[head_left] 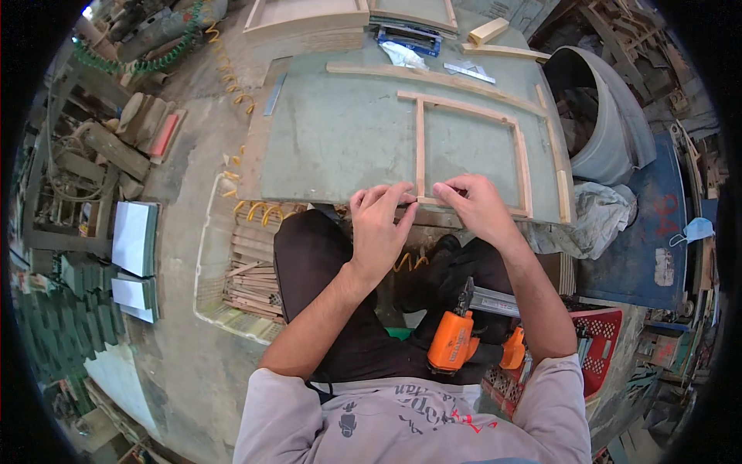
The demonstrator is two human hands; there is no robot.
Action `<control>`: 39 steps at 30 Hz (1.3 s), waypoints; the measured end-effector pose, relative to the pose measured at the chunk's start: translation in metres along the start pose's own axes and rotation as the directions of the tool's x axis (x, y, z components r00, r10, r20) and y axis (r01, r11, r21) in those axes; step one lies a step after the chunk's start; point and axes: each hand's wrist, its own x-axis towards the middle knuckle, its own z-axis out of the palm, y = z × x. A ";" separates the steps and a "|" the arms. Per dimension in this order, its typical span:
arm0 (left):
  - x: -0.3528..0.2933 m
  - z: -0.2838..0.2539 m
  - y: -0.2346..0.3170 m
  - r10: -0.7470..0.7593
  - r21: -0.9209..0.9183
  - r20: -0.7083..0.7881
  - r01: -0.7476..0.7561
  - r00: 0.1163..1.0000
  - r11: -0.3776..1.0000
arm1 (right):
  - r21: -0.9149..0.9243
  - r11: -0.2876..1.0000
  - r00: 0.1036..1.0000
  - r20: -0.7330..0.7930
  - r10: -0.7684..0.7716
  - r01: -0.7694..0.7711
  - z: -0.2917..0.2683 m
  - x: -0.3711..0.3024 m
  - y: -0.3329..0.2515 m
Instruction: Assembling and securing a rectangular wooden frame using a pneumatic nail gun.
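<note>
A slim wooden frame lies on the pale green tabletop, its near edge along the table's front. At its near left corner, my left hand has thumb and fingertips closed round the joint. Just to the right, my right hand pinches the near rail between thumb and fingers. Part of that rail is hidden behind my right hand. An orange nail gun rests across my lap, below my right forearm.
Long wooden strips border the frame at the back and right. Behind them are a blue box and a metal ruler. A grey barrel stands right; a crate of wood strips and yellow coiled hose lie left.
</note>
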 end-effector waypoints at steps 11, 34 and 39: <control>0.000 0.003 0.000 0.003 -0.017 -0.049 -0.004 0.999 1.000 | 0.016 0.998 0.996 0.062 0.061 -0.062 0.012 0.010 0.001; 0.002 -0.003 0.004 0.021 0.062 -0.002 -0.021 1.000 0.998 | 0.103 0.993 0.987 0.150 -0.066 0.050 0.006 0.005 0.005; 0.006 -0.005 0.018 0.018 0.082 0.056 -0.023 0.998 0.996 | -0.129 0.974 0.961 -0.183 -0.208 0.186 -0.042 -0.041 0.018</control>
